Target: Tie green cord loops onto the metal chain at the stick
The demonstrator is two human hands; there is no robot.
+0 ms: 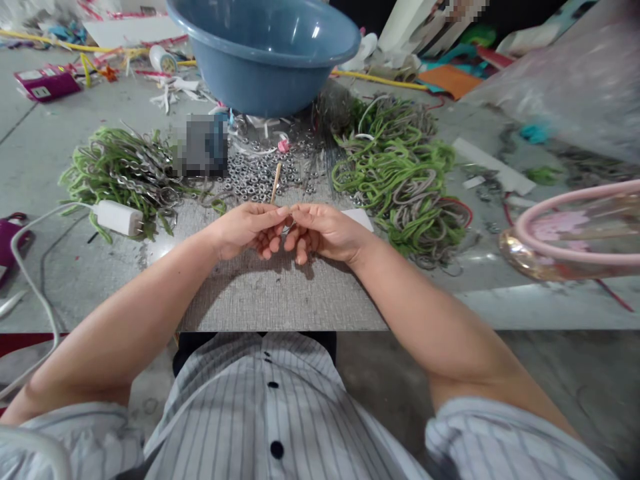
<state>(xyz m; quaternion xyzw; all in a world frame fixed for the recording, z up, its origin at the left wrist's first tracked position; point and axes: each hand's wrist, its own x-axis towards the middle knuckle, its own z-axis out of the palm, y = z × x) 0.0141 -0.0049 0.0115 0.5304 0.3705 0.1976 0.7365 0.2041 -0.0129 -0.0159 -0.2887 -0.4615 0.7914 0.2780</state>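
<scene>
My left hand (253,229) and my right hand (323,232) meet above the near part of the table, thumbs and fingertips pinched together. Something small, possibly a metal ring, sits between the fingertips, mostly hidden. A thin wooden stick (276,181) shows just behind my left thumb; whether that hand touches it I cannot tell. Beyond my hands lies a spread of small metal rings (247,175). To the right is a heap of green and grey cords (400,167). On the left rests another bundle of green cords (107,163) with metal chains.
A large blue basin (260,73) stands behind the rings. A white charger (119,219) with its cable lies at left. A purple box (47,83) is farther back. At right are a pink-handled clear bag (575,233) and plastic wrap (565,87).
</scene>
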